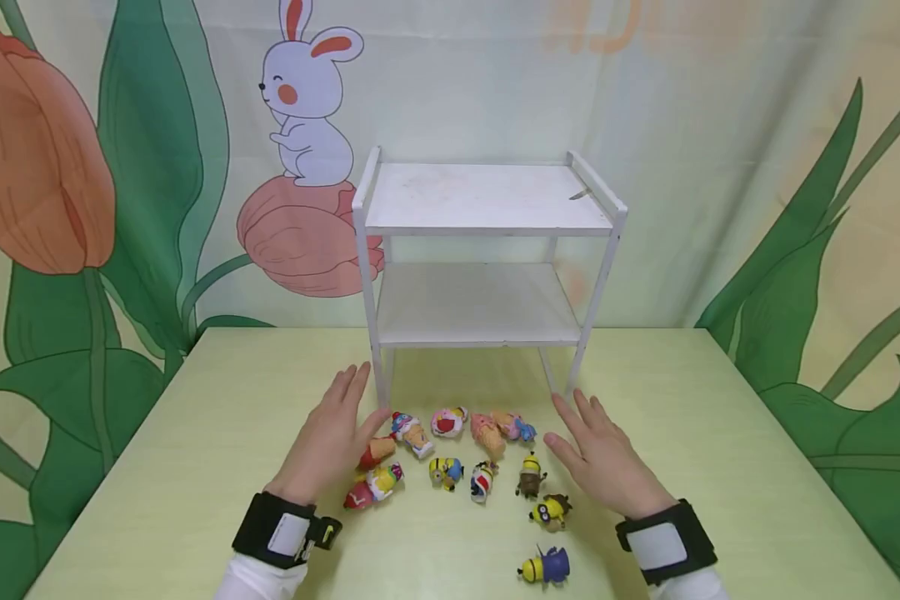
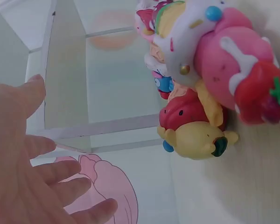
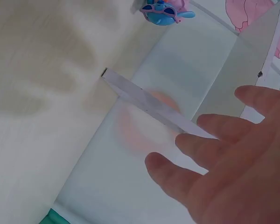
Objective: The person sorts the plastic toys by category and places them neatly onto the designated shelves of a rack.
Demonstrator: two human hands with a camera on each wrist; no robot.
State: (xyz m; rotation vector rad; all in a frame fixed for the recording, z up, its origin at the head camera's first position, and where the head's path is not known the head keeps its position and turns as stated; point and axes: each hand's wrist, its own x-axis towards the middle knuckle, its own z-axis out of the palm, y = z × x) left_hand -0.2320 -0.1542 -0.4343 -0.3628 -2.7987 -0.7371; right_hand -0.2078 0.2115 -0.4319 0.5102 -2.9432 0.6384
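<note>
Several small toy figures lie on the table between the two hands. Beside the left group, my left hand (image 1: 328,442) hovers with its fingers straight, near a red ice-cream-cone figure (image 1: 377,452) and a pink-and-yellow figure (image 1: 375,485). My right hand (image 1: 606,457) is spread to the right of a brown-clothed minion figure (image 1: 530,477) and touches nothing. Farther back lie a cone figure with a blue face (image 1: 412,433) and a peach cone figure (image 1: 487,435). In the left wrist view, a strawberry-topped figure (image 2: 224,65) looms close; the right wrist view shows a blue figure with sunglasses (image 3: 161,13).
A white two-tier shelf (image 1: 487,225) stands at the table's back, its legs just beyond the figures. A purple-clothed minion figure (image 1: 546,567) lies near the front of the table (image 1: 757,467). Behind hangs a curtain (image 1: 660,100) printed with flowers and a rabbit.
</note>
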